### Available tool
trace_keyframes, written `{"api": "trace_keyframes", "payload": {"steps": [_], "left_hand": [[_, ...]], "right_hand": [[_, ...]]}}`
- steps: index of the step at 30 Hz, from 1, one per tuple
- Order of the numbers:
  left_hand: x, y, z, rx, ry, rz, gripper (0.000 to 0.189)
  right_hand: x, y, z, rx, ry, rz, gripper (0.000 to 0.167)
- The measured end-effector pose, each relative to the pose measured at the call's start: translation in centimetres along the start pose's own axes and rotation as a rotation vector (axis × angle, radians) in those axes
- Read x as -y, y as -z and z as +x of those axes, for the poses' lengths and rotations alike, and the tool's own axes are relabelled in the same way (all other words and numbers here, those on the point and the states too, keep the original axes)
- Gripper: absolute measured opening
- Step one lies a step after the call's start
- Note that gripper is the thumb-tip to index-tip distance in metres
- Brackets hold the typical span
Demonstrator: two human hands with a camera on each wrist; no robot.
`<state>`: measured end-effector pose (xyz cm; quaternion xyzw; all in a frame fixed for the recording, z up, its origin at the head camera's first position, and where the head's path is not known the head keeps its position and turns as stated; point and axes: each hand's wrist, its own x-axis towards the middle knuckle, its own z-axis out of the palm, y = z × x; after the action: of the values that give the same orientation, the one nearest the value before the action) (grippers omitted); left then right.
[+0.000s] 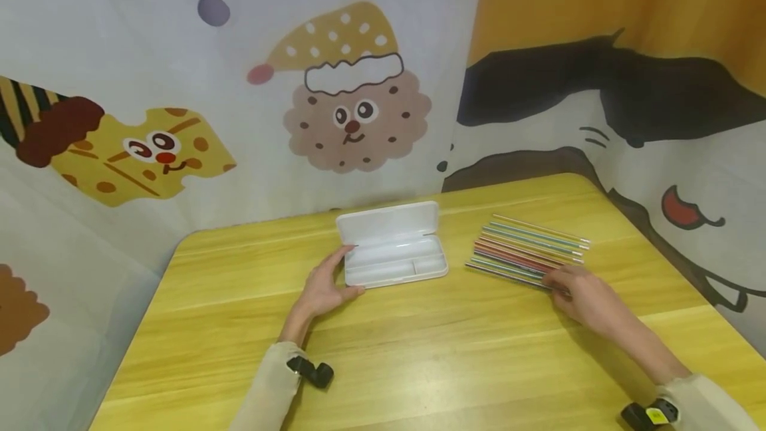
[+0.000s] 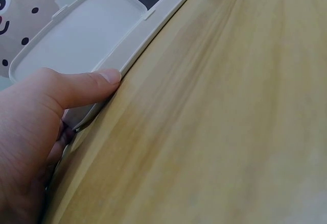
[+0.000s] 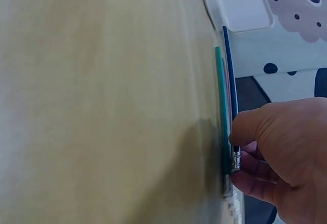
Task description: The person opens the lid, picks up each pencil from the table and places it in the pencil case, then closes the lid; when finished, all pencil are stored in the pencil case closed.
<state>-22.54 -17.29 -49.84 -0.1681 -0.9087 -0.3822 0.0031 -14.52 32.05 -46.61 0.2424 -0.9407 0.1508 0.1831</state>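
Note:
A white pencil case lies on the table with its lid raised at the back; its compartments show nothing inside. My left hand holds the case's left end, thumb at the front edge and fingers at the back corner. To the right, several pencils lie side by side in a slanted row. Thumb and fingers of my right hand pinch a dark blue pencil near its metal-banded end, at the near side of the row. Beside it in the right wrist view is a green pencil.
The yellow wood-grain table has rounded far corners. Behind it hangs a pale cloth printed with cartoon figures, close to the back edge. Small dark cameras are strapped over both sleeves.

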Motion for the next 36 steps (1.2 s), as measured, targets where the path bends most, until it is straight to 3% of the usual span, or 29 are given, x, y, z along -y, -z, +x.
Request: {"api": "trace_keyframes", "payload": {"steps": [13, 32, 36], "left_hand": [[-0.2, 0.1, 0.0, -0.004, 0.001, 0.004, 0.088], [0.1, -0.2, -0.2, -0.016, 0.008, -0.007, 0.090], [0.0, 0.0, 0.0, -0.036, -0.024, 0.001, 0.090]], "right_hand": [[2.7, -0.2, 5.7, -0.020, 0.129, 0.056, 0.030], [6.6, -4.0, 13.5, 0.051, 0.324, 0.148, 0.024], [7.3, -4.6, 15.1, 0.086, 0.332, 0.150, 0.023]]}}
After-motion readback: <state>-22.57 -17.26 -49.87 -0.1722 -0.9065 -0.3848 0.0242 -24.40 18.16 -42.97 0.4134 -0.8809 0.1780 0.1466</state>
